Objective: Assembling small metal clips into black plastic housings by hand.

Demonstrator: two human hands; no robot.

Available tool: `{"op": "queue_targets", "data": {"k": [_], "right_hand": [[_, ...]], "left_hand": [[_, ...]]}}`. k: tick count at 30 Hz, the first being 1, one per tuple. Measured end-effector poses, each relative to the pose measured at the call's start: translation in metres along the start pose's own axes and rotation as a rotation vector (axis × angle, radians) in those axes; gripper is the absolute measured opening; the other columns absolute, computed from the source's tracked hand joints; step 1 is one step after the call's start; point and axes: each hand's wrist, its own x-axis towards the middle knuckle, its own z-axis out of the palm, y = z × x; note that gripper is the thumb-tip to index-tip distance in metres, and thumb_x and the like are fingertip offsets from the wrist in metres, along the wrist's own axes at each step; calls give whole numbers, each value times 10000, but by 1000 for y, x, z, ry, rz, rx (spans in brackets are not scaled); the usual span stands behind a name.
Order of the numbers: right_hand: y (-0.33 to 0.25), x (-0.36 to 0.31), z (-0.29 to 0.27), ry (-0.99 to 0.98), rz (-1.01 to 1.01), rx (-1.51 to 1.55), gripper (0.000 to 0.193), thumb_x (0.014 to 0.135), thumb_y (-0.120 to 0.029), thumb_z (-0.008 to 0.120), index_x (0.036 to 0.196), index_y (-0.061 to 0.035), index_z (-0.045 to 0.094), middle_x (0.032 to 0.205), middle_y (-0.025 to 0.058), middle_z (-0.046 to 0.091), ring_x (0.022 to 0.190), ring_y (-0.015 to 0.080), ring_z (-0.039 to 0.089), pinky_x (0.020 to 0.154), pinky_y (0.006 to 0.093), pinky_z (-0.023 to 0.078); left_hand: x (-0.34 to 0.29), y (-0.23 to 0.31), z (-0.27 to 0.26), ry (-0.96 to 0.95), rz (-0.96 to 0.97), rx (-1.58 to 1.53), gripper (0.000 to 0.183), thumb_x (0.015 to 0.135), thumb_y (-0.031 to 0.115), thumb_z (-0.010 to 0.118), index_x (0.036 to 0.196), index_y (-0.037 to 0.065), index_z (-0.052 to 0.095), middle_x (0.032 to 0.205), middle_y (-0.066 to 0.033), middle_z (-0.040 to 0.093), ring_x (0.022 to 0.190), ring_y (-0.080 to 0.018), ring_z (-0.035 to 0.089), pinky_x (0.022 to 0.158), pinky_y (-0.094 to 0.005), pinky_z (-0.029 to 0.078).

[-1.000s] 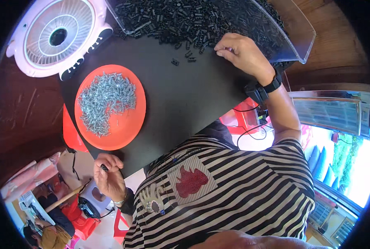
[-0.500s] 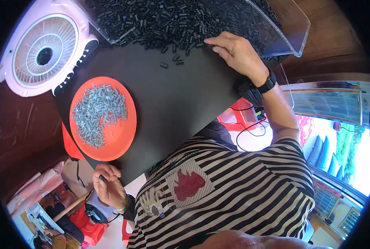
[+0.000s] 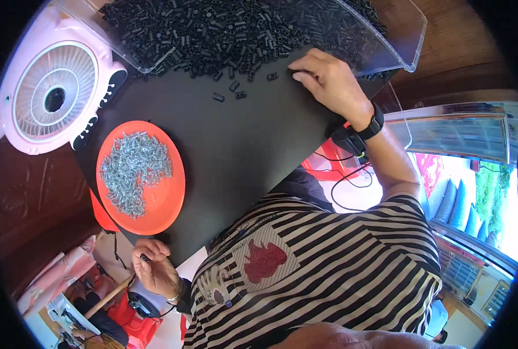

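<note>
My left hand point(image 3: 156, 271) is at the near-left table corner, just below the orange plate, its fingers curled around a small black plastic piece point(image 3: 145, 257). On the plate point(image 3: 169, 212) lies a heap of small silvery metal springs point(image 3: 132, 168). At the far right of the dark table, my right hand point(image 3: 336, 87) rests with thumb and forefinger bent toward each other. Something dark shows between those fingertips, too small to make out. Several loose black pieces point(image 3: 240, 95) lie left of that hand, in front of a large pile of similar pieces point(image 3: 195, 41).
A clear plastic bin point(image 3: 413, 58) surrounds much of the black pile at the far edge. A pink fan point(image 3: 55, 99) stands at the far left beside the plate. Black cables point(image 3: 343, 192) hang by a red stool below the table's right edge. Another person sits at lower left.
My right hand has drawn slightly away from the pile, and more loose black pieces lie apart on the table. My left hand still holds its piece. The view has shifted a little.
</note>
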Motion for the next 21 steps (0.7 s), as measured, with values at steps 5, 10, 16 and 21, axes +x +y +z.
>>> {"op": "queue_targets", "data": {"k": [5,10,16,21], "right_hand": [[2,20,11,-5,-124,65,169,814,-85,641,978,-50,655,895,110,611,797,308,619,694,364,499],[3,41,24,-17,-206,-83,165,808,-148,629,953,-74,654,889,97,610,831,298,619,716,393,512],[1,53,27,-31,-246,-171,141,813,-128,626,937,-61,632,863,82,597,811,288,612,699,384,509],[6,58,31,42,-296,-188,132,814,-106,618,941,-69,628,849,94,594,796,293,610,694,375,510]], "left_hand": [[-1,1,1,-7,7,0,276,900,240,545,784,12,442,792,-114,404,697,-224,456,615,-302,403],[-2,0,0,-18,9,5,270,907,239,530,794,11,441,799,-112,406,701,-223,457,628,-305,400],[-2,0,-1,-8,2,-26,268,906,238,530,797,10,444,800,-114,407,702,-227,457,641,-308,394],[-1,0,-1,-26,10,-29,274,908,246,535,801,9,449,797,-116,410,708,-226,456,643,-311,389]]}}
